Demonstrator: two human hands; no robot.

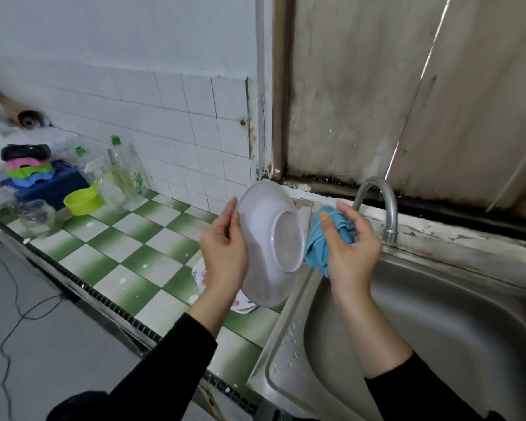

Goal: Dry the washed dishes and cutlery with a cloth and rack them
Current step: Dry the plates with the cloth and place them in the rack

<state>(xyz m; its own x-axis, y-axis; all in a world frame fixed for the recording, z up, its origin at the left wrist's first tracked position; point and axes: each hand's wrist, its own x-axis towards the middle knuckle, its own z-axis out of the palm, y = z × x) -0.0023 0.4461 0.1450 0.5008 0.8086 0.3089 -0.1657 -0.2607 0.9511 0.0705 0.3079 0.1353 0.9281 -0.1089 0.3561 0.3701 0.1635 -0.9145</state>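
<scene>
Your left hand (225,244) grips the white bowl (264,214) by its rim, fingers curled over the near edge, and holds it up on its side with the underside turned toward you. Your right hand (351,250) is closed round a bunched blue cloth (318,244), which sits against the right side of the bowl's base, touching or very nearly so. The bowl hangs in the air above the line where the desk (140,238) meets the sink (438,299).

You look to be midway through drying this one bowl: the cloth is at the underside, and whether the inside is dry cannot be told from here. Below the bowl, a patterned plate (198,276) lies on the desk, mostly hidden; whether it has been wiped is unclear. No cutlery is in view.

Well to the left on the desk stand a blue crate (61,185) with coloured plastic pieces stacked on it, a yellow-green bowl (82,202) and some clear bottles (125,174). If that crate is the rack, the white bowl is not in it yet, so by my reading most of the job lies ahead.
</scene>
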